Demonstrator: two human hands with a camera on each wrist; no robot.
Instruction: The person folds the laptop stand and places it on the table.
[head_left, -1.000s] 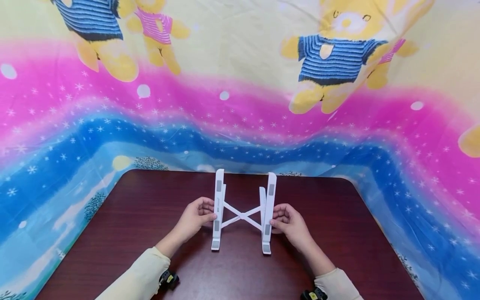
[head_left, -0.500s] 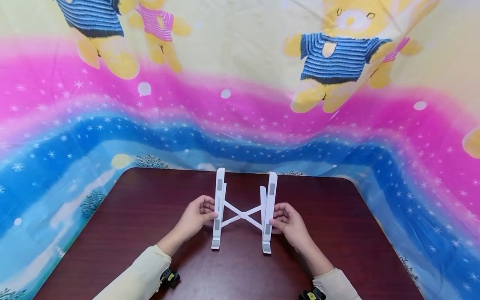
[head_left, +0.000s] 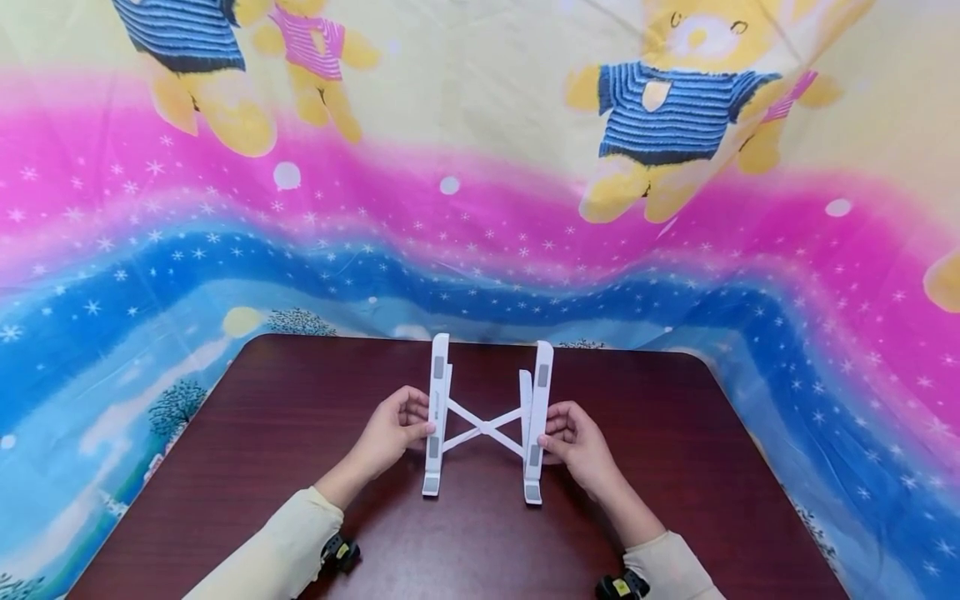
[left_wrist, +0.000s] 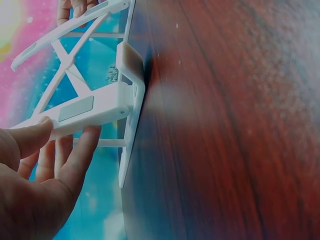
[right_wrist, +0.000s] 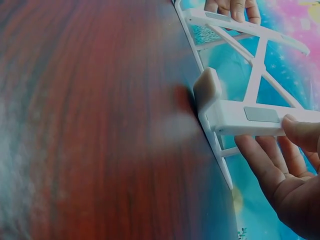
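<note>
A white folding laptop stand [head_left: 485,428] stands unfolded on the table, its two long side rails joined by an X of crossed bars. Grey pads line the top of each rail, and small lips turn up at the near ends. My left hand [head_left: 393,429] pinches the left rail, thumb on top and fingers underneath, as the left wrist view also shows on the rail [left_wrist: 95,107]. On the other side my right hand [head_left: 577,442] grips the right rail the same way; in the right wrist view its thumb lies beside a grey pad [right_wrist: 262,114].
The dark red-brown wooden table [head_left: 315,367] has rounded far corners. Behind and beside it hangs a cloth [head_left: 480,208] printed with bears and snowflakes. A small black device [head_left: 341,552] is strapped at the left wrist, another device [head_left: 622,586] at the right.
Both hands keep their hold on the stand, which stays in place. Only a slight shift of the head view shows.
</note>
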